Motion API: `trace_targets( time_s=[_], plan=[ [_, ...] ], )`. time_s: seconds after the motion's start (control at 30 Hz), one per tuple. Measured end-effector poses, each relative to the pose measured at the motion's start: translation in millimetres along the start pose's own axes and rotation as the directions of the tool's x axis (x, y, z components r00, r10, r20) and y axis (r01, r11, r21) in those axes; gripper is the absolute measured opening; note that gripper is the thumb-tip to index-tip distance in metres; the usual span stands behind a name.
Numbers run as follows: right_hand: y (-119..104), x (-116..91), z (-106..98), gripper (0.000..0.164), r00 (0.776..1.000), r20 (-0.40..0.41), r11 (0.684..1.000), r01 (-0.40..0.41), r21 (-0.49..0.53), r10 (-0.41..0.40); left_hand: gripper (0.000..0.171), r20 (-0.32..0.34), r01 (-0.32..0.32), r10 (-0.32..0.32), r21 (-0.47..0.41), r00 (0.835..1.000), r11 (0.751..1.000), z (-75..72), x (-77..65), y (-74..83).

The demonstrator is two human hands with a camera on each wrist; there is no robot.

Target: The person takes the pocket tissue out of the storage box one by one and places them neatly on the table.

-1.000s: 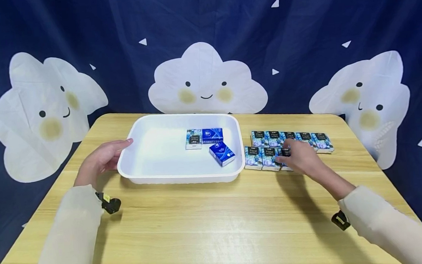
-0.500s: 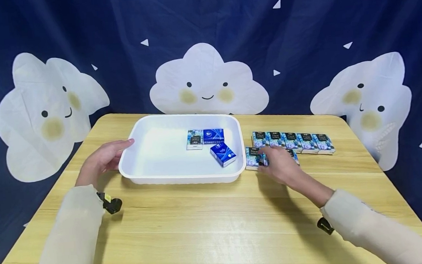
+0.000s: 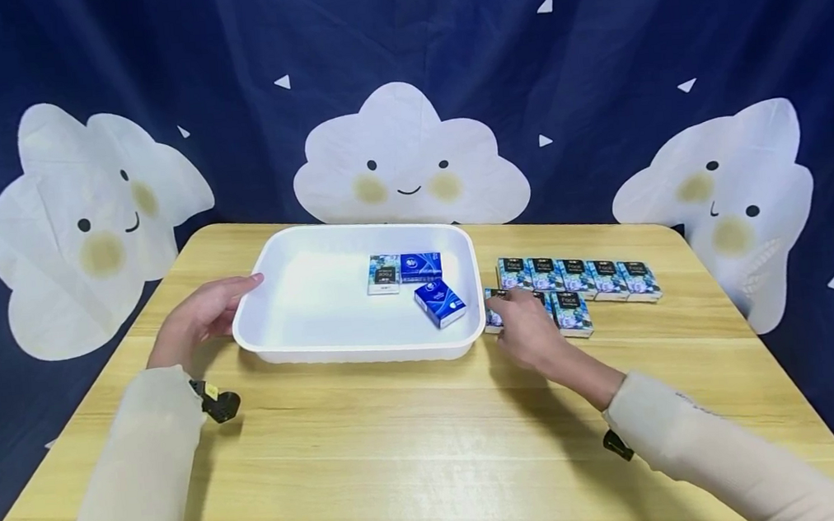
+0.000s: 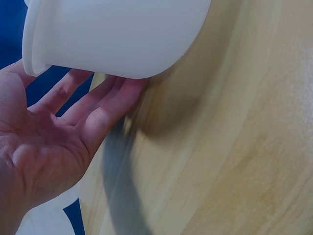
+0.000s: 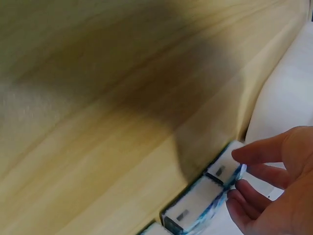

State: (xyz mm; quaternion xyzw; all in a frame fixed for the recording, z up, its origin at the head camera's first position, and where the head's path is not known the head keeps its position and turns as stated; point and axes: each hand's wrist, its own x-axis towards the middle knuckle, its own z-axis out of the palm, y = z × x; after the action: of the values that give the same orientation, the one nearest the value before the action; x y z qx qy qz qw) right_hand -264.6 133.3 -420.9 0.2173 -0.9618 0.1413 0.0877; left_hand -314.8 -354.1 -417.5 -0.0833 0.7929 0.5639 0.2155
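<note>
A white plastic tray (image 3: 365, 353) stands on the table, and my left hand (image 3: 205, 308) grips its left end. The thumb lies on the rim, with the other fingers against the tray's outside below, as the left wrist view (image 4: 54, 132) shows. Inside the tray lie a floral tissue pack (image 3: 383, 274) and two blue packs (image 3: 421, 266), one of them tilted. My right hand (image 3: 530, 329) pinches the leftmost floral tissue pack (image 5: 226, 160) of the front row, thumb on its near side. That hand partly hides this pack and its neighbour (image 5: 193, 203).
Behind the front row, several more floral tissue packs (image 3: 575, 276) stand side by side. The front row's right-hand pack (image 3: 572, 313) shows beside my right hand. A wooden table (image 3: 375, 463) carries everything, with a dark blue cloud-print curtain (image 3: 578, 56) behind it.
My right hand has moved left along the front row, from its right-hand pack to the leftmost one. My left hand and the tray have stayed put.
</note>
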Motion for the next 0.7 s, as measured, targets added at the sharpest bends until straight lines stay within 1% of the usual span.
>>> trace_targets(
  time_s=[0.13,0.27,0.7],
  plan=[
    [0.8,-1.3,1.6,0.058,1.0,-0.027,1.0,0.007,0.0,-0.007,0.086,-0.004,0.003,-0.003,0.001,1.0,1.0,-0.1,-0.5,1.2],
    [2.4,-2.0,1.0,0.058,0.999,-0.032,1.0,0.013,0.02,-0.012,0.086,-0.003,0.008,-0.008,-0.013,1.0,1.0,0.0,-0.2,2.1],
    [2.8,-0.5,-1.3,0.057,1.0,0.022,0.999,-0.008,0.044,0.007,0.084,-0.008,0.023,-0.023,-0.006,1.0,1.0,0.1,-0.8,0.7]
  ],
)
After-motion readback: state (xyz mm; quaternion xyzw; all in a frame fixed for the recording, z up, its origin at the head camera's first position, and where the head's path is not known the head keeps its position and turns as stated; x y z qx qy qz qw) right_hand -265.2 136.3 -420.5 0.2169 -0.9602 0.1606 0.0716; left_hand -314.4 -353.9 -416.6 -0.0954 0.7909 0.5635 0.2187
